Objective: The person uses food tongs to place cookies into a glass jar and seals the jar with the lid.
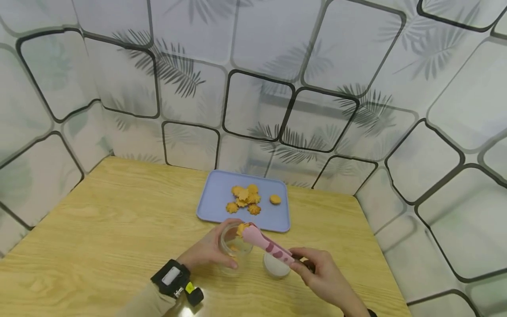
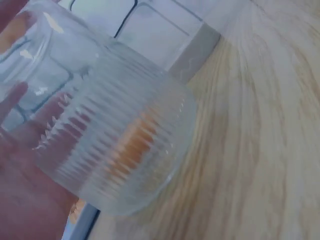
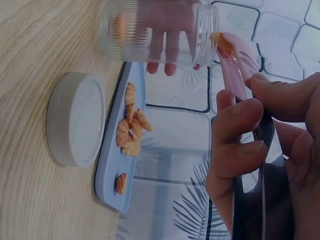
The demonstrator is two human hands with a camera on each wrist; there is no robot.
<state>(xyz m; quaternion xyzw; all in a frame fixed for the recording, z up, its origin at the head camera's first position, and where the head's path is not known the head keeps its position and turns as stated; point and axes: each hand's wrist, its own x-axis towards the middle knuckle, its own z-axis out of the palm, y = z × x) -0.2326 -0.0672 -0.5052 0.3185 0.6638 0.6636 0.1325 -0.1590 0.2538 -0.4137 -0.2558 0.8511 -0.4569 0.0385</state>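
In the head view my left hand (image 1: pixel 211 248) grips a clear ribbed glass jar (image 2: pixel 125 130) that stands on the table. An orange-brown cookie (image 2: pixel 135 145) shows inside, near the jar's bottom. My right hand (image 1: pixel 322 273) holds pink tongs (image 3: pixel 235 75) with dark handles, their tips pinching another cookie (image 3: pixel 225 45) at the jar's mouth. Beyond the jar, a blue tray (image 1: pixel 210 207) bears several flower-shaped cookies (image 1: pixel 243 193) in a cluster and one cookie (image 1: pixel 275 199) apart on the right. A white round lid (image 3: pixel 75 120) lies between the jar and my right hand.
The wooden table (image 1: pixel 119 220) carries all of these things. A patterned curtain (image 1: pixel 190 88) with leaf and rounded-square prints closes off the back and both sides. The tray lies close to its back part.
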